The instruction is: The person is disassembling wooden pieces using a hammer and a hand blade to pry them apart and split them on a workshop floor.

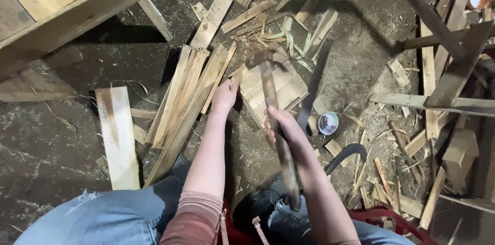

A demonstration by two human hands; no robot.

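My right hand (282,126) grips the wooden handle of a hammer (269,90), whose metal head hangs blurred above a small panel of nailed wooden slats (278,88) on the ground. My left hand (224,95) reaches down beside the panel's left edge, fingers curled against the wood; whether it pinches something small there I cannot tell. My knees in blue jeans fill the bottom of the view.
Loose planks (188,93) lie fanned out to the left, with a pale board (118,137) further left. A wooden pallet (56,5) stands at the top left. A saw blade (313,82), a small white bowl (328,123) and scattered offcuts lie to the right.
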